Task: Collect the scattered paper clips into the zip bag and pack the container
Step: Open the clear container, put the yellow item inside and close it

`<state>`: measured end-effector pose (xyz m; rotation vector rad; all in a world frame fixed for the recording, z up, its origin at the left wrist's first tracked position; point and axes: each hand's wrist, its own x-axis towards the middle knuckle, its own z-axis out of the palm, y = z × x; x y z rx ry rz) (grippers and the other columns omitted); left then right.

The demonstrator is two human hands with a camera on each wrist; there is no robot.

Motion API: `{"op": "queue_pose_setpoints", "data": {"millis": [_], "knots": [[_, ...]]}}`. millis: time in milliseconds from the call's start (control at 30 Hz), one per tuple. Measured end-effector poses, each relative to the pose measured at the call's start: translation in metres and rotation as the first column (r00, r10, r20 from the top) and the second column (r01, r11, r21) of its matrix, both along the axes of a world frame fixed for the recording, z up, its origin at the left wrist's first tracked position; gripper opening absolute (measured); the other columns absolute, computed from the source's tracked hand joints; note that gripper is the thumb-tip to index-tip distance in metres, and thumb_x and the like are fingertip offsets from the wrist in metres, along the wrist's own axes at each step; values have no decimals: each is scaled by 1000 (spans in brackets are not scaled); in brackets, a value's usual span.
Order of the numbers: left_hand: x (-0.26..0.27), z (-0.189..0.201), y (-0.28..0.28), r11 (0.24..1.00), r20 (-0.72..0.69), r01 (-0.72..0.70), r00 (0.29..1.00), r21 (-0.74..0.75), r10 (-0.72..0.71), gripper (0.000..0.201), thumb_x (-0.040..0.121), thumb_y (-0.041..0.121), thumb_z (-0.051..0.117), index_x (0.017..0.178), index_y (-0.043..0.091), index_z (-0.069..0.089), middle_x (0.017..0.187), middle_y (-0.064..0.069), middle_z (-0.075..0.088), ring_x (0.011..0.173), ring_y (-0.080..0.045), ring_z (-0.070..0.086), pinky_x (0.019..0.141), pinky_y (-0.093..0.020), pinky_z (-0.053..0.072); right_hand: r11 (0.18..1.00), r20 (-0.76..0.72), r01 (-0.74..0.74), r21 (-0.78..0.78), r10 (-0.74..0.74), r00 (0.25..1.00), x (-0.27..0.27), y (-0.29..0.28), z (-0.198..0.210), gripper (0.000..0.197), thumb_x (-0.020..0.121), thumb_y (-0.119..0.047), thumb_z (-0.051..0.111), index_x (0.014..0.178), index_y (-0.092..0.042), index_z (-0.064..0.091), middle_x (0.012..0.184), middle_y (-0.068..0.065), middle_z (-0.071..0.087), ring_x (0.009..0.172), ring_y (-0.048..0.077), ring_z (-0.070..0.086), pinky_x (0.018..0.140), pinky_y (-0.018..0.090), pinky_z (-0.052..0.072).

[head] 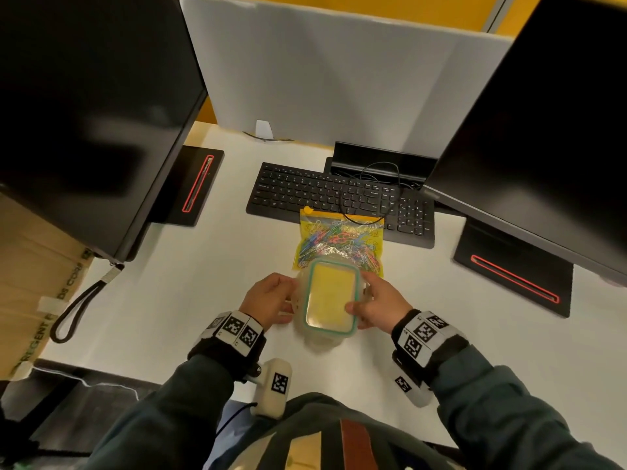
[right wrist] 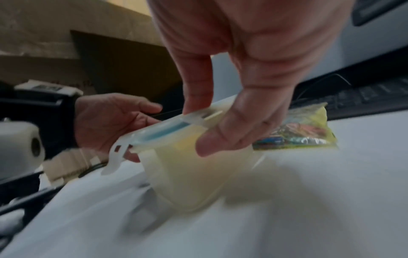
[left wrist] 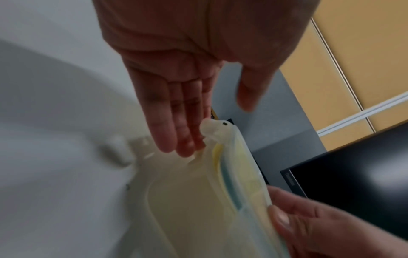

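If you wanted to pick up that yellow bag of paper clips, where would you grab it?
Probably the zip bag by its flat top strip near the keyboard, coming from above. The paper clips bulge lower down, and the container held by both hands covers its near edge.

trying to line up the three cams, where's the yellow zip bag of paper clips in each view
Head: zip bag at centre, on the desk between keyboard and container.
Left wrist: not in view, as far as the blur lets me tell.
Right wrist: zip bag at right of centre, behind the fingers.
Shared landmark: the container held between both hands.
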<state>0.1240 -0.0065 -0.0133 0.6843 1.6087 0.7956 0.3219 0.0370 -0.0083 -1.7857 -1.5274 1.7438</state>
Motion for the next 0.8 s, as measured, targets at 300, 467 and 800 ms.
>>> {"op": "queue_pose_setpoints", "data": {"millis": [300, 467, 800], "knots": [[4, -7, 14, 997, -19, 44, 999, -59, -45, 24, 76, 10, 67, 95, 13, 53, 73, -6, 56, 61, -18, 54, 59, -30, 51, 999, -27, 7, -36, -8, 1000, 4, 21, 8, 41, 76, -3, 71, 113, -14, 55, 78, -1, 56, 75, 18, 60, 67, 32, 56], [-1, -7, 18, 996, 3, 72, 997, -48, -72, 33, 76, 5, 67, 105, 10, 52, 74, -7, 58, 61, -18, 54, 59, -30, 49, 982, -39, 84, -169, -92, 995, 11, 22, -5, 18, 75, -18, 76, 78, -15, 59, 71, 6, 62, 54, 13, 59, 59, 28, 55], [12, 8, 21, 970, -575, 231, 784, -81, -234, 36, 75, 24, 71, 106, 9, 61, 103, -10, 66, 98, -26, 60, 89, -34, 48, 958, 485, -284, -37, 266, 833, -14, 27, 9, 40, 86, -34, 53, 119, -11, 47, 78, 0, 51, 62, 16, 49, 49, 23, 36]]}}
